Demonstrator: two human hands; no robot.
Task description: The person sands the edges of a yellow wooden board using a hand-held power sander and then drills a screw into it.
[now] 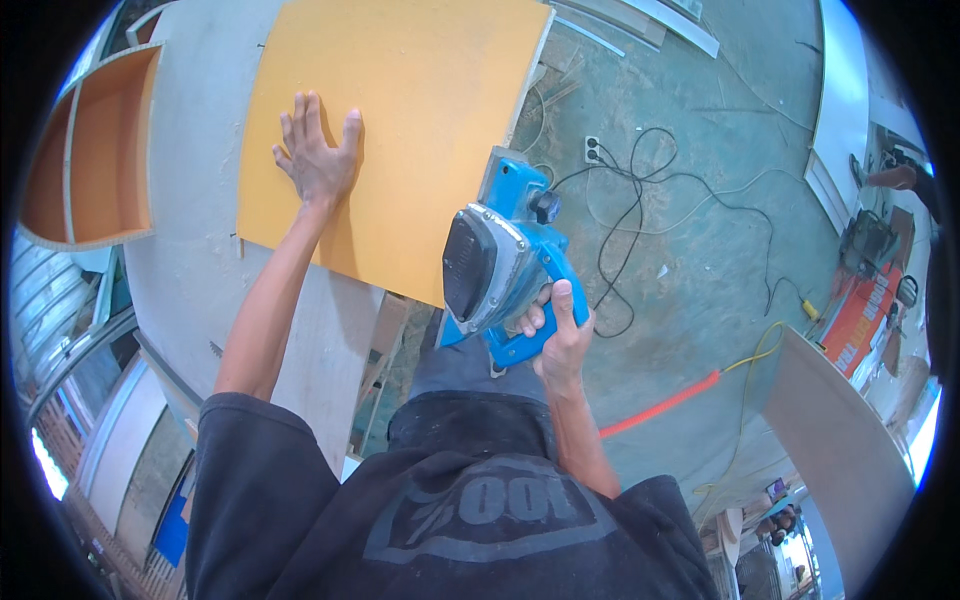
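Observation:
My right hand (562,328) is wrapped round the rear handle of a blue electric hand planer (505,255) with a dark side cover. The planer is at the right edge of a yellow-orange board (400,130), near its closest corner. Whether its sole touches the board's edge, I cannot tell. My left hand (318,152) lies on the board's face with fingers spread, holding nothing. Beneath the board is a pale grey work table (200,130).
An orange-lined curved cabinet (110,150) stands on the left. Black cables and a white socket block (594,150) lie on the green floor at right. Beyond are a red hose (660,404), a leaning panel (840,430) and a long white board (840,110). Another person's leg (892,177) shows far right.

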